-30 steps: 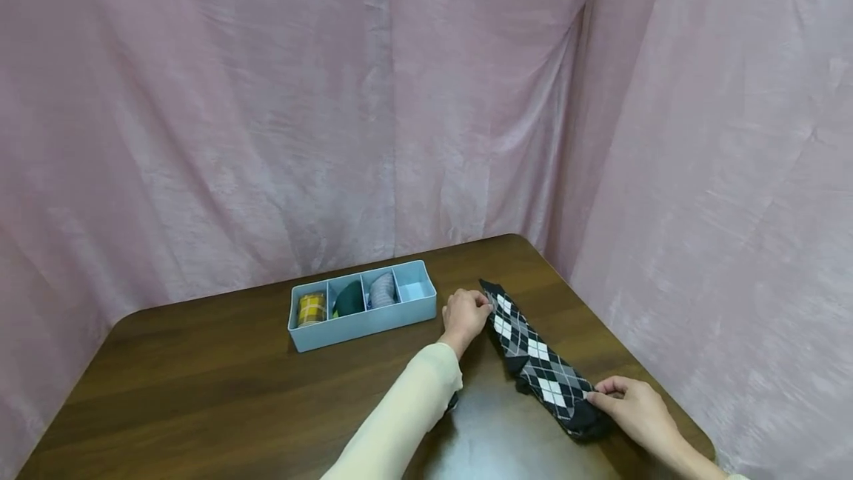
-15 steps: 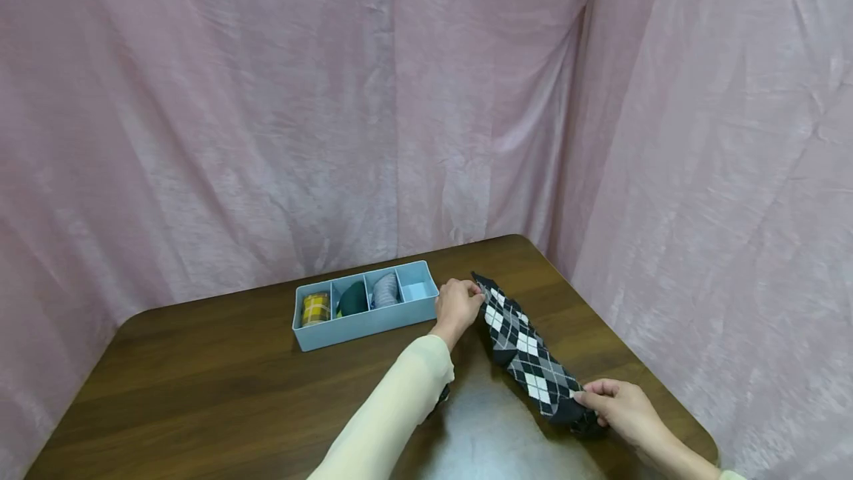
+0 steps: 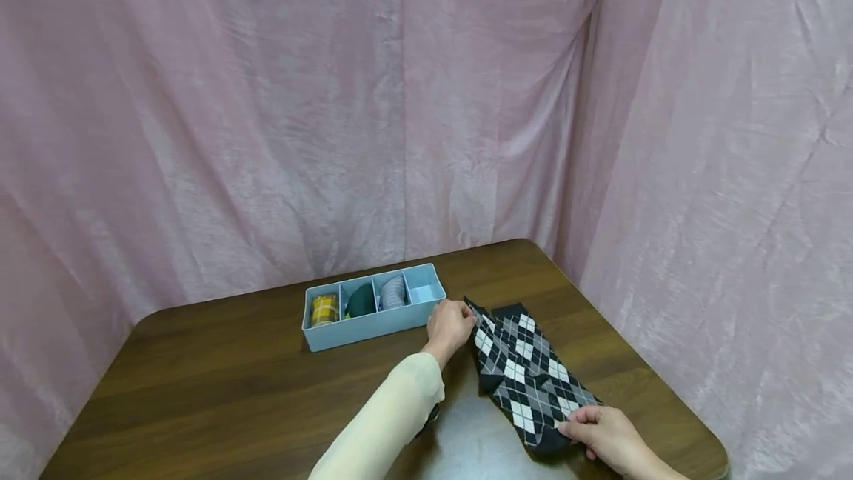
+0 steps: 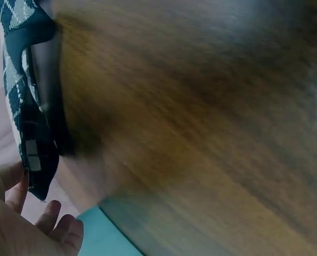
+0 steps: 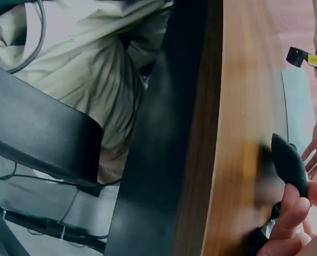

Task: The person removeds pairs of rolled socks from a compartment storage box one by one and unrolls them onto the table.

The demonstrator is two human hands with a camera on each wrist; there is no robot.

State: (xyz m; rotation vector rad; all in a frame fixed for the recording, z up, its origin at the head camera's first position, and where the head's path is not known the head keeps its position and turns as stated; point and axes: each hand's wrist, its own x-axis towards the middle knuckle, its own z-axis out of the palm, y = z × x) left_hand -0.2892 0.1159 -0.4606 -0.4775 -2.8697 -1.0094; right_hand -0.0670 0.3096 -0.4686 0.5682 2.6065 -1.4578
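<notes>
Two black, grey and white argyle socks lie side by side at the right of the table in the head view. My left hand point(image 3: 448, 328) pinches the cuff corner of the nearer, left argyle sock point(image 3: 521, 400). At its black toe, my right hand point(image 3: 603, 435) pinches the fabric between thumb and fingers. The other argyle sock point(image 3: 524, 326) lies to the right, partly overlapped by the held one. In the left wrist view the sock's cuff point(image 4: 38, 154) hangs from the fingertips; the right wrist view shows the dark toe point(image 5: 289, 160) raised above the table.
A light blue divided box point(image 3: 376, 326) stands at the back, left of the socks. Its compartments hold a yellow plaid roll point(image 3: 325, 309), a dark green roll point(image 3: 361, 301) and a grey striped roll point(image 3: 393, 292). Pink curtains point(image 3: 300, 132) hang behind the brown table point(image 3: 233, 384).
Both hands have drawn the upper argyle sock leftward off the one underneath, which now shows on the right. The right hand has shifted left with the toe.
</notes>
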